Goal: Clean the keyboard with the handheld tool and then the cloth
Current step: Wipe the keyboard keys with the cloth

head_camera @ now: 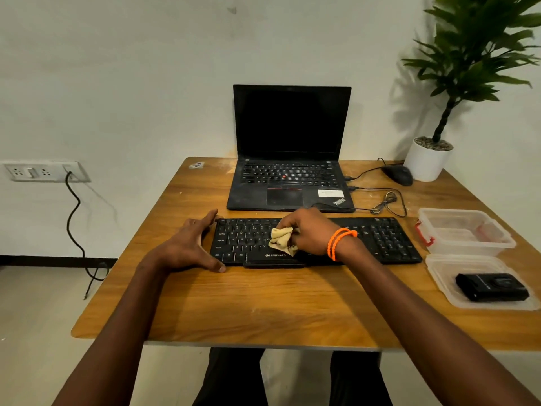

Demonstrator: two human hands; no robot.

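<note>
Keyboard (pixel 380 238) — black, full-size, lay flat across the wooden table. Cloth (pixel 281 241) — beige, crumpled, sat on the left-centre keys. Handheld tool (pixel 491 287) — black, boxy, rested in a clear lid, near right.

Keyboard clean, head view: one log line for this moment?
phase: cloth wipe | right hand: grips cloth on keyboard | left hand: braces keyboard's left end | handheld tool: in lid
</note>
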